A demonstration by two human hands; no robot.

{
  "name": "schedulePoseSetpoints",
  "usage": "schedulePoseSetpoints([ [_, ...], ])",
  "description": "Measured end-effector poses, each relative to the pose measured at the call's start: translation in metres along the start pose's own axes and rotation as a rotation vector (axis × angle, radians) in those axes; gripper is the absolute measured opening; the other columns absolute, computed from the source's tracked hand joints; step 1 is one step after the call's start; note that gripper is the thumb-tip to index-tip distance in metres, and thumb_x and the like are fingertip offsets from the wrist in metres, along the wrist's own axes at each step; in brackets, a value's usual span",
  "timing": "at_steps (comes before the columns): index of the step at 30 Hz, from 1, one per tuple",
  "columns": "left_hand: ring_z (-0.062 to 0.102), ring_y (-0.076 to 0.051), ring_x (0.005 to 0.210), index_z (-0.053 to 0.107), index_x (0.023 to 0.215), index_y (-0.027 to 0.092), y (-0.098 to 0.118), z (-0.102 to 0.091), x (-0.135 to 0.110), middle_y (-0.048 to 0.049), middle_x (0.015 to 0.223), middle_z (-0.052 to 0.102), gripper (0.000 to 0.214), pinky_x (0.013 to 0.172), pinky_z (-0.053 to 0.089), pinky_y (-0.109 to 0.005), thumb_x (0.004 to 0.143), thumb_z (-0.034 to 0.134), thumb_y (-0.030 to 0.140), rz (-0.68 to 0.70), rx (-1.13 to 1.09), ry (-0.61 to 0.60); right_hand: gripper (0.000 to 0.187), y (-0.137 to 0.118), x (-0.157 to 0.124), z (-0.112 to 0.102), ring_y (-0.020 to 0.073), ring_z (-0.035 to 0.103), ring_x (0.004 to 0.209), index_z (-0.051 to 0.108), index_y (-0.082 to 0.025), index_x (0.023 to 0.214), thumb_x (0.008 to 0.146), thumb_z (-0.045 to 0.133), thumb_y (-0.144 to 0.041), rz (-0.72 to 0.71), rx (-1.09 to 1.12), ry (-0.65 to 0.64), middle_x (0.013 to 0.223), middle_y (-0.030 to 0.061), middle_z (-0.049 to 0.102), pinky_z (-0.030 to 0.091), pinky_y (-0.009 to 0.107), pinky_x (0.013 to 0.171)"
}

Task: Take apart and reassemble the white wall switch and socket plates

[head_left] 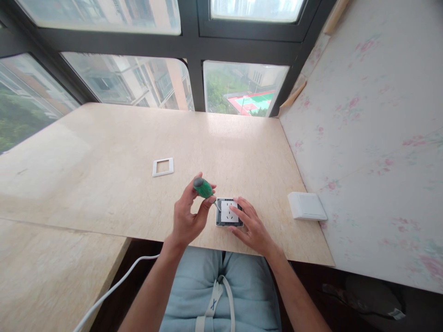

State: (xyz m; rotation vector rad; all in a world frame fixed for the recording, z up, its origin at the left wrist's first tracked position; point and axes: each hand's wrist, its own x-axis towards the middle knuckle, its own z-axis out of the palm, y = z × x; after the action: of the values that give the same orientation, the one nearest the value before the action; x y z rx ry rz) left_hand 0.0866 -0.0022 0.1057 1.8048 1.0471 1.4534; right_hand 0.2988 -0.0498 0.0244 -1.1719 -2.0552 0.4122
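A wall socket (229, 211) with its white centre and dark grey surround bared lies on the stone-look sill near the front edge. My left hand (189, 213) is closed around a screwdriver (203, 188) with a green and grey handle. The shaft slants down to the left side of the socket, its tip at the dark surround; whether it sits in a screw I cannot tell. From the right, my right hand (252, 225) grips the socket, with fingertips on its face and the thumb at the lower edge. A white frame cover (163, 167) lies flat, apart from both hands.
On the right, a white switch box (307, 206) stands against the flowered wall (367, 152). Dark-framed windows border the back of the sill (114, 152). A white cable (119, 279) runs past the front edge at the left, beside my left forearm.
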Motion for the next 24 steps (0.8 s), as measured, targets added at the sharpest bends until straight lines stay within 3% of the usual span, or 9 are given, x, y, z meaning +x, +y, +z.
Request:
schedulePoseSetpoints([
  [4, 0.069, -0.017, 0.097, 0.028, 0.145, 0.024, 0.005, 0.003, 0.008, -0.0126, 0.126, 0.061, 0.059, 0.087, 0.059, -0.037, 0.094, 0.057, 0.021, 0.037, -0.076, -0.072, 0.062, 0.001, -0.001, 0.001, 0.0313, 0.037, 0.143, 0.038, -0.031, 0.149, 0.091, 0.063, -0.034, 0.004, 0.001, 0.008, 0.151, 0.0131, 0.044, 0.04, 0.057, 0.112],
  [7, 0.069, -0.016, 0.093, 0.034, 0.137, 0.025, 0.008, 0.008, 0.012, -0.013, 0.133, 0.053, 0.046, 0.086, 0.058, -0.039, 0.095, 0.052, 0.022, 0.048, -0.152, -0.065, 0.064, 0.002, -0.001, 0.002, 0.031, 0.036, 0.144, 0.035, -0.029, 0.149, 0.091, 0.062, -0.033, 0.003, -0.003, 0.004, 0.151, 0.0141, 0.043, 0.04, 0.057, 0.112],
  [12, 0.065, -0.018, 0.094, 0.045, 0.126, 0.022, 0.018, 0.018, 0.016, -0.0097, 0.119, 0.057, 0.034, 0.084, 0.055, -0.037, 0.095, 0.052, 0.036, 0.002, -0.246, -0.027, 0.066, 0.001, 0.0, 0.001, 0.0314, 0.034, 0.145, 0.032, -0.028, 0.151, 0.092, 0.062, -0.034, 0.003, -0.004, -0.007, 0.152, 0.0146, 0.042, 0.038, 0.058, 0.113],
  [18, 0.059, -0.017, 0.092, 0.062, 0.111, 0.021, 0.027, 0.027, 0.025, -0.0054, 0.099, 0.055, 0.026, 0.083, 0.052, -0.033, 0.094, 0.06, 0.039, 0.06, 0.041, 0.047, 0.066, 0.002, -0.002, 0.001, 0.0309, 0.032, 0.146, 0.031, -0.027, 0.151, 0.092, 0.061, -0.034, 0.022, -0.011, -0.025, 0.153, 0.0135, 0.041, 0.035, 0.057, 0.115],
  [22, 0.063, -0.016, 0.087, 0.052, 0.126, 0.022, 0.026, 0.031, 0.027, -0.0057, 0.102, 0.06, 0.032, 0.08, 0.053, -0.032, 0.097, 0.053, 0.036, -0.044, -0.27, 0.002, 0.066, 0.002, -0.003, 0.002, 0.0304, 0.033, 0.145, 0.031, -0.025, 0.151, 0.092, 0.061, -0.035, 0.022, -0.006, -0.02, 0.152, 0.0136, 0.042, 0.036, 0.056, 0.115],
  [24, 0.063, -0.015, 0.082, 0.052, 0.122, 0.02, 0.026, 0.032, 0.028, -0.0053, 0.099, 0.062, 0.03, 0.076, 0.053, -0.032, 0.098, 0.046, 0.037, -0.087, -0.472, -0.019, 0.066, 0.003, -0.002, 0.002, 0.0301, 0.033, 0.145, 0.032, -0.025, 0.15, 0.092, 0.061, -0.035, 0.021, -0.004, -0.015, 0.151, 0.014, 0.043, 0.036, 0.056, 0.115],
])
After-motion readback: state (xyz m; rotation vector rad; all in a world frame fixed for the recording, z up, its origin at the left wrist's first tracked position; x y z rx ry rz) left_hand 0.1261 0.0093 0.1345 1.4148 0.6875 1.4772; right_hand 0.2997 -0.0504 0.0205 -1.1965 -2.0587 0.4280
